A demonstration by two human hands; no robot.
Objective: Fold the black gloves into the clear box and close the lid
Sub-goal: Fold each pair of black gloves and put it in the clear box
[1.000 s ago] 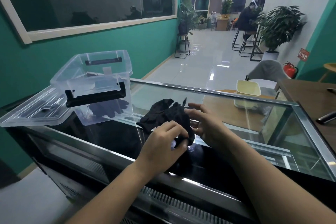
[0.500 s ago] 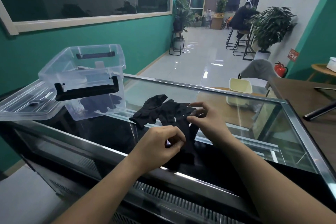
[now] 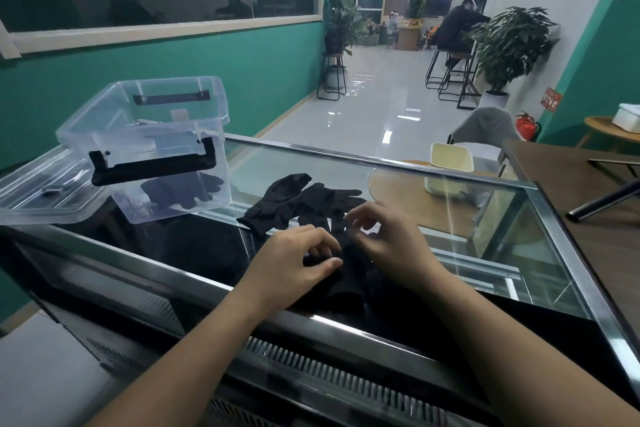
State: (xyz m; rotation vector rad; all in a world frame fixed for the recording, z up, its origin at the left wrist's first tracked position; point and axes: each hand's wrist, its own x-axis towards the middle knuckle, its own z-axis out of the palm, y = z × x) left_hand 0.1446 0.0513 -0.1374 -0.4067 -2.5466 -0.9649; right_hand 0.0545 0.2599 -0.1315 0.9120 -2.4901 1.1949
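— Lying limp and crinkled on the glass counter (image 3: pixel 450 218), the black gloves (image 3: pixel 304 201) fan toward 11 o'clock from both hands.

— Left hand (image 3: pixel 294 263) pinches the cuff; right hand (image 3: pixel 391 239) hovers, fingers loosely curled. The clear box (image 3: pixel 145 135) stands at 10 o'clock.

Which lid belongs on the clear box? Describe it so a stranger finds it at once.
Start at the glass-topped display counter and find the clear box with black handles at its left end. The lid lies flat beside that box, on its left, at the counter's edge. It is the only shallow, see-through plastic panel there; the box is deep and already holds dark gloves.
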